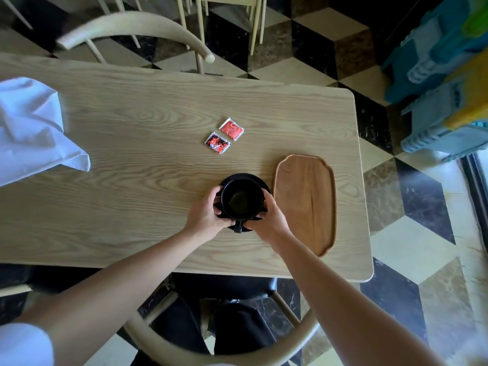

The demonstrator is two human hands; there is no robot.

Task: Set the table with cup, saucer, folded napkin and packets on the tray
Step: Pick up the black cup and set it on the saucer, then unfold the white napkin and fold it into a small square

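- At six o'clock on the counter (132, 128), I see left hand (204, 216) and right hand (272, 220) clasping the black cup (241, 200) on its saucer (248, 178).
- Lifting unevenly could slide the cup off before reaching the tray (306, 204) at three o'clock.

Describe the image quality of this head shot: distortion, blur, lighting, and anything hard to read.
Head view: wide-angle lens bows the table edges; the coloured objects at upper right are smeared and unidentifiable; bright daylight washes out the lower right floor; the black cup and saucer merge into one dark mass between the left hand and right hand; packet print is unreadable.
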